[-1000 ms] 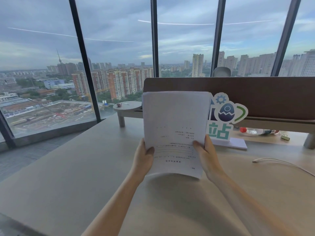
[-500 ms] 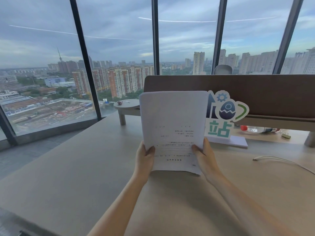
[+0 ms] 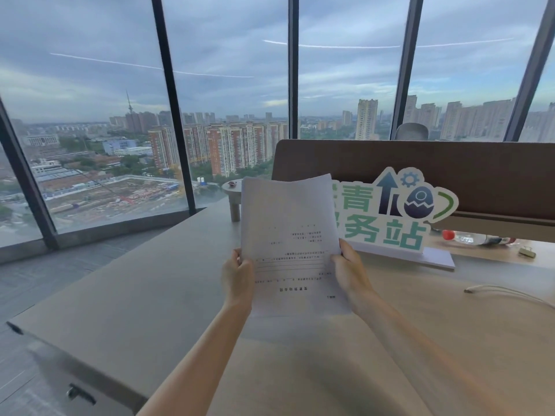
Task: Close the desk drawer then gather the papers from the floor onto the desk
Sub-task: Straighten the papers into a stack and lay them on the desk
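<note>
A stack of white printed papers [image 3: 289,235] stands nearly upright over the light wooden desk [image 3: 150,301], its lower edge close to the desktop. My left hand [image 3: 238,276] grips the stack's left edge and my right hand [image 3: 350,267] grips its right edge. The print on the top sheet reads upside down to me. At the lower left, below the desk edge, a grey drawer front with a dark handle [image 3: 79,394] shows; I cannot tell whether it is fully closed.
A green and blue cut-out sign [image 3: 399,214] on a white base stands just right of the papers. A white cable [image 3: 510,292], a lying bottle with a red cap [image 3: 471,238] and a binder clip [image 3: 527,251] sit at the right. A brown divider [image 3: 450,163] backs the desk.
The papers and both hands have come lower and a little left, uncovering more of the sign. My view has dipped, bringing the desk's left edge and the drawer handle into sight.
</note>
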`<act>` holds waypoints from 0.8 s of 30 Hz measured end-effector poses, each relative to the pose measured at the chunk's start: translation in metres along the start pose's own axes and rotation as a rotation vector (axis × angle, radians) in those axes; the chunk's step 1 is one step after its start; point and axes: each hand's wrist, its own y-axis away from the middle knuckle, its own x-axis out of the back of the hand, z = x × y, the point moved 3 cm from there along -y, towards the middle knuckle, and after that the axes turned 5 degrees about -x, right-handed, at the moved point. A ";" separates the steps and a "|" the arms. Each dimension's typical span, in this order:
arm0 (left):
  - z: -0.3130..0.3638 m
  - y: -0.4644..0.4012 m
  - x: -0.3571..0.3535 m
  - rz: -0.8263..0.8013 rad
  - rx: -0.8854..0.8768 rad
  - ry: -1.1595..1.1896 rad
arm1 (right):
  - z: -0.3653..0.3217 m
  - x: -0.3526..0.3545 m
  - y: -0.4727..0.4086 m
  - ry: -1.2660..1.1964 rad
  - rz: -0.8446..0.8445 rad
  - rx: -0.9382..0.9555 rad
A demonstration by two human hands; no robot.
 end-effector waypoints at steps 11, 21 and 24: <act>-0.036 -0.055 0.057 0.079 0.000 -0.314 | 0.024 -0.089 -0.051 0.049 -0.121 -0.233; -0.088 -0.140 0.082 -0.021 0.155 -0.439 | 0.049 -0.150 -0.109 0.208 -0.214 -0.322; -0.088 -0.163 0.083 -0.032 0.176 -0.449 | 0.047 -0.158 -0.125 0.225 -0.226 -0.312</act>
